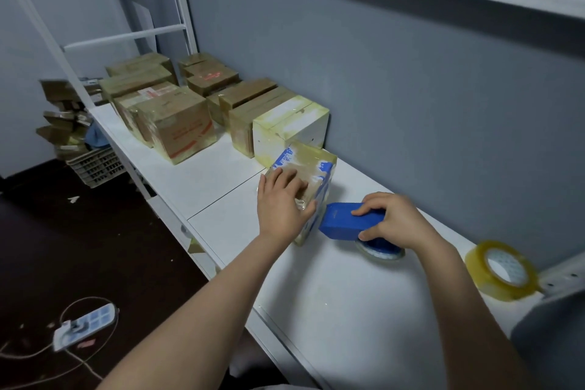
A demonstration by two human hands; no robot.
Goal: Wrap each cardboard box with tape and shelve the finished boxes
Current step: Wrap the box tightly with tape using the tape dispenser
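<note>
The left hand (280,199) lay flat, fingers straight, on the box (316,161) beneath them, probably steadying it. Just right of those fingers, the right hand (392,220) gripped the tape dispenser (345,222), its nose against the box's side, apparently to lay tape. Wrapped boxes (177,127) stood beyond the fingertips.

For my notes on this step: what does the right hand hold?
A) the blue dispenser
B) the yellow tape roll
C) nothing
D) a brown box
A: the right hand grips the blue dispenser beside the box; the yellow roll lies apart, untouched.
</note>
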